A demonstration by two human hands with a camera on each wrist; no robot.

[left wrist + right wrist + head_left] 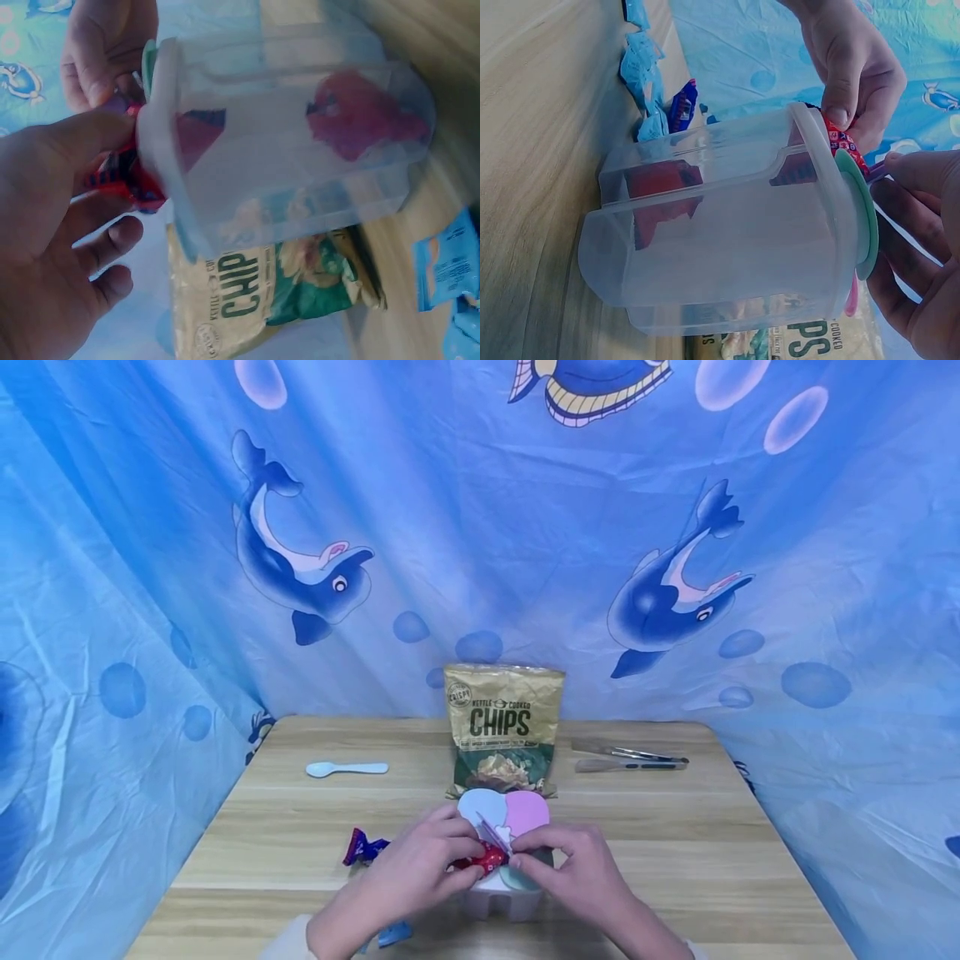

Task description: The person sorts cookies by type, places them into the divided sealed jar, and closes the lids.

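Observation:
A translucent storage box with a blue lid, a pink lid and a green lid stands in front of me. My left hand holds a red wrapped snack at the box's opening, part of it inside the rim. My right hand pinches a raised purple lid between thumb and forefinger. Through the wall, a red packet shows lying at the bottom of the box.
Behind the box stands a chips bag. A pale spoon lies at the left, tongs at the right. A dark blue wrapped snack and several light blue packets lie left of the box.

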